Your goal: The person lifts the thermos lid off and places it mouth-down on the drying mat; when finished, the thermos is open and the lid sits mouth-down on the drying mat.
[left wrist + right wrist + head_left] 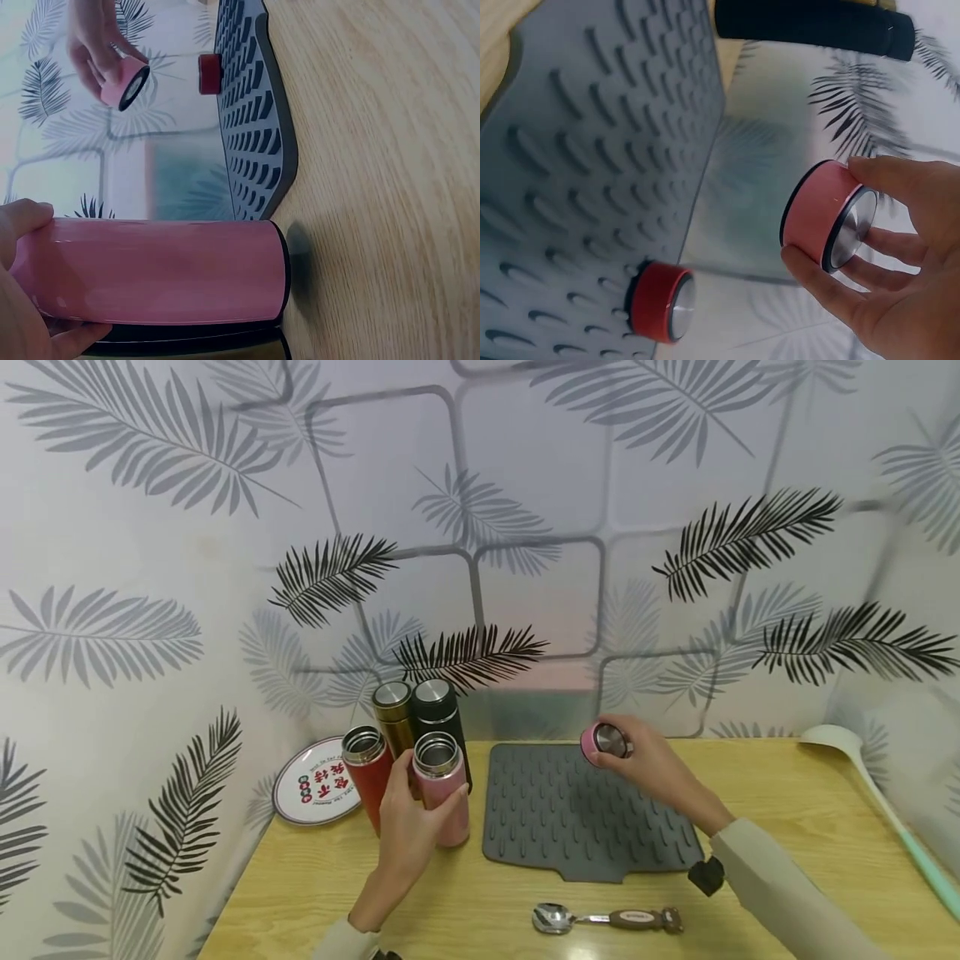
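Upright at the left, a pink thermos [441, 785] has its steel mouth uncovered. My left hand [411, 818] grips it near the top, thumb and fingers round its sides. Over the dark grey drying mat [525, 810], my right hand [645, 760] holds the pink lid [821, 214] by its edge, steel top showing. A red lid [660, 301] sits on the mat below that hand, hidden in the head view. Beside the pink thermos stands a red thermos [367, 777], also without a lid.
Behind stand a gold thermos [393, 714] and a black thermos [437, 710], both capped. A white plate [318, 781] with red lettering leans at the left wall. In front lies a spoon [607, 919]; a long ladle [870, 777] lies along the right side.
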